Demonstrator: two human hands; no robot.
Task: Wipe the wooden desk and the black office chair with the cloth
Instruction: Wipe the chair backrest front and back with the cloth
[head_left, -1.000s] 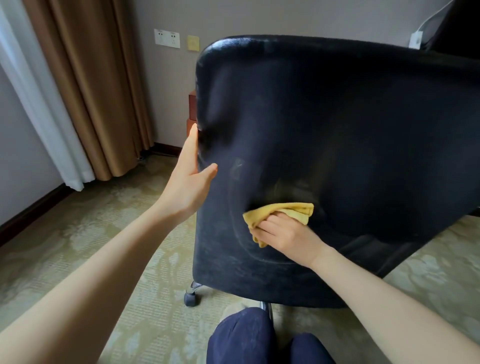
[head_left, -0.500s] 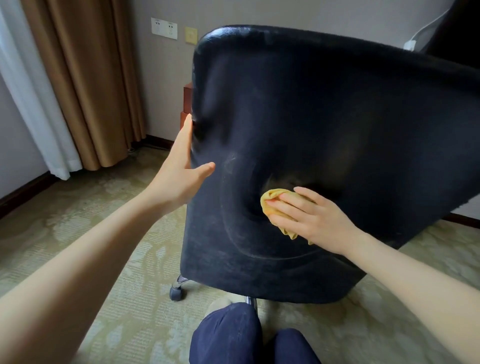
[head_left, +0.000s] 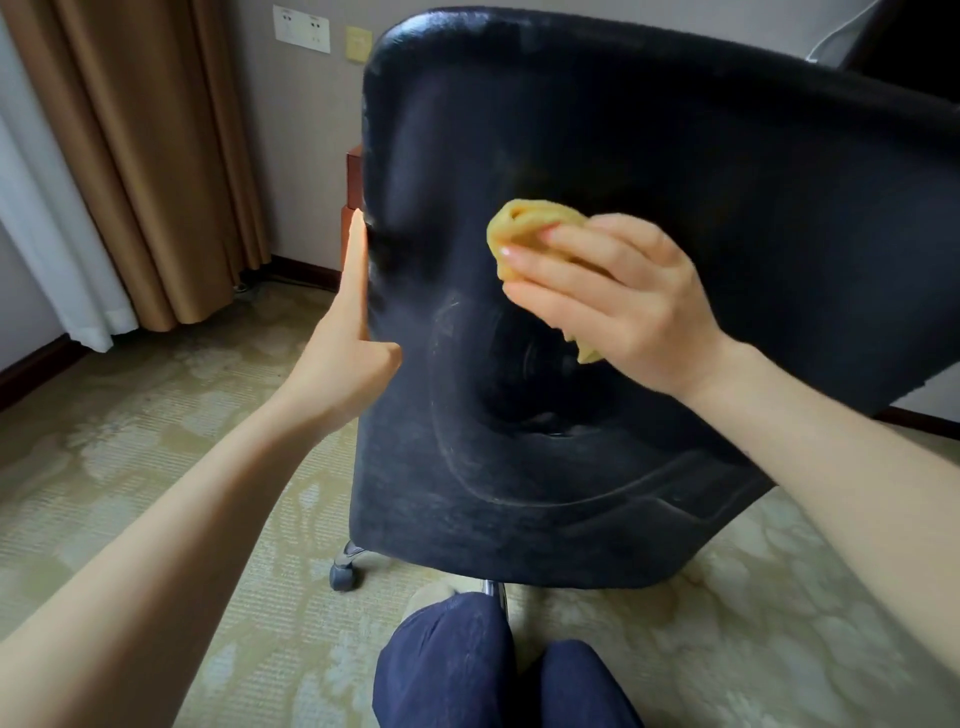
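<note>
The black office chair (head_left: 727, 234) has its back turned to me and fills the middle and right of the view. My right hand (head_left: 618, 306) holds a bunched yellow cloth (head_left: 524, 221) against the upper middle of the chair back, fingers spread over it. My left hand (head_left: 343, 358) is at the chair back's left edge, fingers straight up along the edge and thumb resting on the back surface. A reddish wooden furniture edge (head_left: 354, 182) peeks out behind the chair; the rest of it is hidden.
Brown curtains (head_left: 156, 156) and a white sheer hang at the left. Wall sockets (head_left: 301, 28) sit above. A chair caster (head_left: 343, 574) stands on patterned carpet (head_left: 130, 467). My knees in dark trousers (head_left: 467, 665) are just below the chair.
My right hand has carried the cloth up and to the right across the chair back, from the lower dip to the upper middle. The left hand stays on the left edge.
</note>
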